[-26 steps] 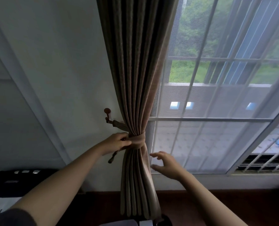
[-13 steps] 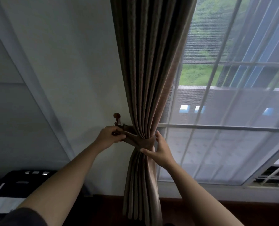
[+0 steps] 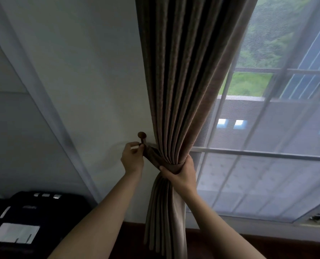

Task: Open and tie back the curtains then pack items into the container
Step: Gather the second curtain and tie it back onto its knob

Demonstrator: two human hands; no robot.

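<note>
Curtain | R hand grips tieback (bunched) | L hand pinches loop at hook

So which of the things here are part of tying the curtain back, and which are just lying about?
Part of the job:
curtain
tieback band, gripped by the right hand
wall hook, where the left hand pinches the band's end

Just lying about:
black case
white paper on it
window

Matt brown cloth curtain; smooth dark knobbed hook
</note>
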